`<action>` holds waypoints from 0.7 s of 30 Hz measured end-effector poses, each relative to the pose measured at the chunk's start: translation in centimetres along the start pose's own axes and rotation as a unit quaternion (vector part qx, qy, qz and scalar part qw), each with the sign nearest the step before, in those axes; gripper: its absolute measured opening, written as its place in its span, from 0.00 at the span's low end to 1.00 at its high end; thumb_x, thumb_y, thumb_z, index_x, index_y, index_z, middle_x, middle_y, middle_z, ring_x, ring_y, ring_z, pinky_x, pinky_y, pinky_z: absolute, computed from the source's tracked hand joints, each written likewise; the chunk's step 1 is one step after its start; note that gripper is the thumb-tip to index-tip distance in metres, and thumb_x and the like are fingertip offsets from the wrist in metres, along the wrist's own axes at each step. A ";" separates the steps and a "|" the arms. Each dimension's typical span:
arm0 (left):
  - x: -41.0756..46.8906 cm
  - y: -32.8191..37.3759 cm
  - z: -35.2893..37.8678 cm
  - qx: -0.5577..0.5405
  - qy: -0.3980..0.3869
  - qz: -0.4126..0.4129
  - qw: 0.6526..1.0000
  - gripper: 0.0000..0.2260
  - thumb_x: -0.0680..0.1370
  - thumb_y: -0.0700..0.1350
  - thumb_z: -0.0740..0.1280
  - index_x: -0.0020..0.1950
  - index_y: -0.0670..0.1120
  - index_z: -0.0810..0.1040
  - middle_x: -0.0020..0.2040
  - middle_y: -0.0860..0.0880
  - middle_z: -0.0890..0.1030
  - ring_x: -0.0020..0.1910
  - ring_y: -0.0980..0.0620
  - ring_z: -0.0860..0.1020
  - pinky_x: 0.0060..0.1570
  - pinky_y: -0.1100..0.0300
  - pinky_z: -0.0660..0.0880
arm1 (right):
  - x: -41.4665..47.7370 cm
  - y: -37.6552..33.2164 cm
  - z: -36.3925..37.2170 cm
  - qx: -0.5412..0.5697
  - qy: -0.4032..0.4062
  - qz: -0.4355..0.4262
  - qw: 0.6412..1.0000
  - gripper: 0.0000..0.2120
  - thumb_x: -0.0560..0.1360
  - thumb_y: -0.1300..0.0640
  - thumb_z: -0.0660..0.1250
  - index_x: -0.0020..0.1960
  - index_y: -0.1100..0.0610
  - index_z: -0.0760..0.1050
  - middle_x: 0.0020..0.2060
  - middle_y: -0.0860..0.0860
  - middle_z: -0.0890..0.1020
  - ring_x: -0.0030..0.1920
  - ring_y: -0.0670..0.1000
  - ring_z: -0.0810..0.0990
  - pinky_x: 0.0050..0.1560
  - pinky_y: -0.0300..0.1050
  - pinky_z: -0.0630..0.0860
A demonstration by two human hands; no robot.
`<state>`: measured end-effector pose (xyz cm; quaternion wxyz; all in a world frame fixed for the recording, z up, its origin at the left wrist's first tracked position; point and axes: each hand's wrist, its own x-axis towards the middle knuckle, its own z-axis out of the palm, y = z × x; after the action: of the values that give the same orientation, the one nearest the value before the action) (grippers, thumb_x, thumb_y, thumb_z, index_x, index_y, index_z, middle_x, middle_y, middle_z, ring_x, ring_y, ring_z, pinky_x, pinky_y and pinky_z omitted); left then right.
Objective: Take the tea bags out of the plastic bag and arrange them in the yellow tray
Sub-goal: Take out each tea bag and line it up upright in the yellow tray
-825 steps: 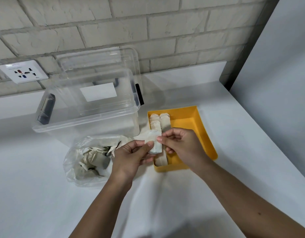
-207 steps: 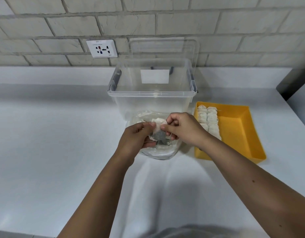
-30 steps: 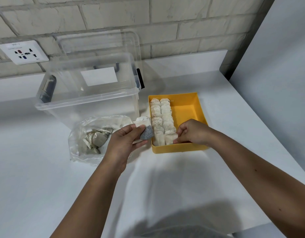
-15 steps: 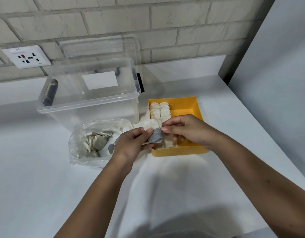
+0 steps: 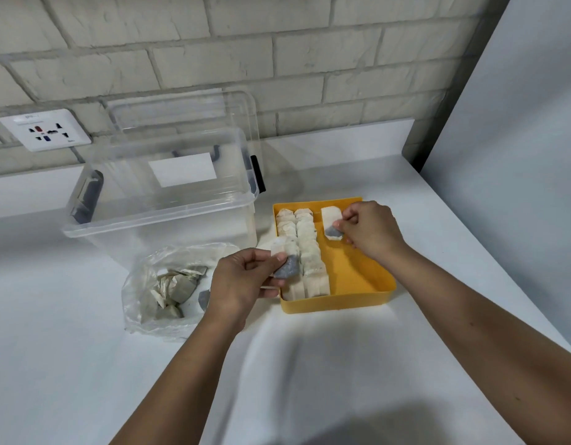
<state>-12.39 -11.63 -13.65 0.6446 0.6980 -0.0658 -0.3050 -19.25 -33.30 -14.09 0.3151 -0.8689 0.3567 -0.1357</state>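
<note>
two full columns of tea bags (image 5: 305, 252) lie packed along the nine o'clock side of the yellow tray (image 5: 338, 306). they run from its twelve o'clock wall to its six o'clock wall, each touching the next. the right hand (image 5: 371, 232) pinches one more tea bag (image 5: 330, 221) by its lower end between thumb and fingertips. it holds it at the twelve o'clock end of the tray, just beside the second column. to my eye that is the first of a third column going in, though i can't tell whether it touches the tray floor. the left hand (image 5: 242, 281) pinches a spare tea bag (image 5: 285, 258) between thumb and fingers over the tray's nine o'clock rim. the three o'clock half of the tray shows bare yellow. at eight o'clock from the tray the plastic bag (image 5: 168, 326) lies open on the white counter (image 5: 85, 364), with a loose heap (image 5: 175, 287) of tea bags inside, not yet taken out. i'd call it roughly half done, with the bare half to fill and the heap to empty. a clear storage box (image 5: 162, 200) stands at ten o'clock from the tray.
</note>
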 end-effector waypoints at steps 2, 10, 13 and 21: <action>0.2 0.0 0.1 0.001 0.001 0.004 1.000 0.06 0.73 0.41 0.75 0.45 0.41 0.81 0.37 0.46 0.85 0.30 0.51 0.83 0.29 0.61 0.80 | 1.3 -0.2 0.8 -0.061 0.010 0.003 0.998 0.09 0.76 0.54 0.70 0.43 0.59 0.80 0.40 0.55 0.83 0.40 0.56 0.82 0.48 0.51 0.81; 0.7 -0.3 0.2 -0.005 -0.004 0.017 1.000 0.00 0.77 0.40 0.72 0.46 0.44 0.82 0.36 0.48 0.86 0.34 0.52 0.84 0.35 0.59 0.82 | 3.7 -0.5 3.9 -0.143 -0.026 0.044 0.988 0.11 0.79 0.55 0.65 0.48 0.62 0.80 0.47 0.58 0.82 0.48 0.59 0.80 0.42 0.44 0.70; 0.7 -0.4 0.1 -0.004 -0.002 0.020 1.000 0.01 0.77 0.41 0.71 0.47 0.45 0.83 0.39 0.47 0.86 0.35 0.52 0.85 0.36 0.59 0.82 | 4.0 0.0 4.5 -0.151 -0.025 0.052 0.987 0.11 0.80 0.55 0.64 0.47 0.62 0.79 0.47 0.58 0.83 0.45 0.57 0.79 0.41 0.44 0.70; 0.9 -0.7 0.1 -0.006 0.001 0.017 1.000 0.03 0.76 0.41 0.72 0.49 0.43 0.83 0.41 0.47 0.85 0.35 0.52 0.84 0.36 0.59 0.82 | 4.5 0.2 4.9 -0.123 0.002 0.030 0.992 0.11 0.79 0.54 0.65 0.51 0.61 0.79 0.49 0.58 0.83 0.49 0.58 0.80 0.45 0.45 0.73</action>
<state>-11.89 -12.01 -14.62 0.6538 0.6933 -0.0755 -0.2936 -13.92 -34.35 -17.93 0.2085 -0.8897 0.3974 -0.0832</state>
